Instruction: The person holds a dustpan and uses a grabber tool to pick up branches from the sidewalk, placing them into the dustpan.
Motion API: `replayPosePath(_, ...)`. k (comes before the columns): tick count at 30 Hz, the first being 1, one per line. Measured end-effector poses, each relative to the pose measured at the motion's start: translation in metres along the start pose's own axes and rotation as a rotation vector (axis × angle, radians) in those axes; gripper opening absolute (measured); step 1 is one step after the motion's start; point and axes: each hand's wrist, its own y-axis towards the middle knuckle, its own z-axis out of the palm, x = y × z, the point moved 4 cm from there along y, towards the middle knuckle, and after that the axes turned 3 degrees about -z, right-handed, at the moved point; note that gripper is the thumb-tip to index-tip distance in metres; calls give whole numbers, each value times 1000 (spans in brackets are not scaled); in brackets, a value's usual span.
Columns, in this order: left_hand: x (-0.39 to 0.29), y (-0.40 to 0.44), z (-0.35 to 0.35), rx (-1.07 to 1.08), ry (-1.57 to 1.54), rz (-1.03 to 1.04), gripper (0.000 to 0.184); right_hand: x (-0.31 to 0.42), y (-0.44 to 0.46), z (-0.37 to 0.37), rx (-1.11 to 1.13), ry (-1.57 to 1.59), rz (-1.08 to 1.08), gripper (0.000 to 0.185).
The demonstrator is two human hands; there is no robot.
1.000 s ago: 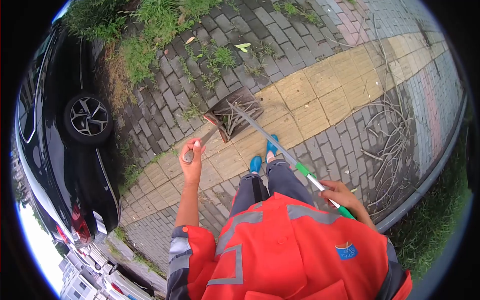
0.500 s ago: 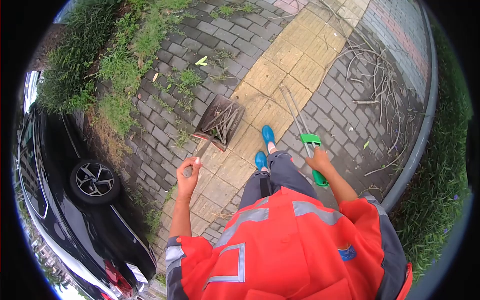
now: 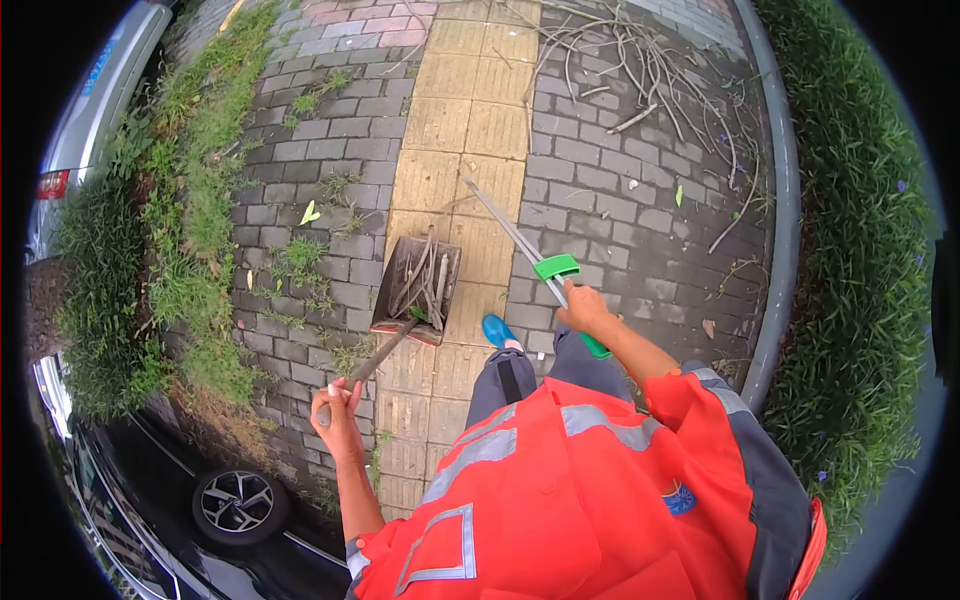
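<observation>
My left hand (image 3: 338,418) is wrapped round the wooden handle (image 3: 378,357) of a dustpan (image 3: 386,290). Sticks and a green leaf lie in the pan, which rests on the paving at the edge of the yellow tiles. In my right hand (image 3: 588,310) is a long metal litter picker (image 3: 515,235) with green plastic parts (image 3: 557,267). The picker's tips are over the yellow tiles, up and to the right of the dustpan, with a thin twig close to them. Whether the tips grip that twig, I cannot tell.
Bare branches (image 3: 650,65) lie heaped on the grey bricks at the upper right. A kerb (image 3: 783,200) and green plants (image 3: 850,230) run along the right. Weeds (image 3: 205,290) border the left side. A black car (image 3: 150,500) stands at lower left, a silver one (image 3: 100,90) at upper left.
The view has turned and moved along the path. The picker's tips have moved from over the dustpan to the yellow tiles beyond it, first opening apart, now nearer together. Both hands keep their holds.
</observation>
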Motion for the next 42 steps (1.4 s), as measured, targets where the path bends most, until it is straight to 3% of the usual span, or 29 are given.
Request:
replayPosePath(5,-8,11,50,73,2,22,23,-35,-99,-34,-28,178,-119,52)
replayPosePath(7,-7,15,74,139,22,29,23,-51,-133,-38,154,493,-71,63)
replayPosePath(10,-11,13,115,197,61,49,24,-88,-157,-17,-10,555,-27,67)
replayPosePath(12,-12,9,136,178,52,80,25,-110,-164,-8,-6,624,60,69)
replayPosePath(14,-14,5,159,227,100,105,25,-145,-166,12,-112,666,336,60)
replayPosePath(15,-18,1,176,233,88,122,25,-160,-164,15,-128,683,379,70)
replayPosePath(21,-28,-24,254,262,86,176,26,-246,-132,54,-181,593,527,71)
replayPosePath(27,-28,-47,319,320,81,185,26,-284,-131,87,-146,531,519,56)
replayPosePath(34,-16,-90,398,470,164,175,28,-326,-237,34,-255,744,385,55)
replayPosePath(39,-12,-118,463,571,196,162,30,-335,-323,-16,-80,1141,308,61)
replayPosePath(42,-9,-121,498,688,191,154,30,-342,-334,-11,-201,1103,355,67)
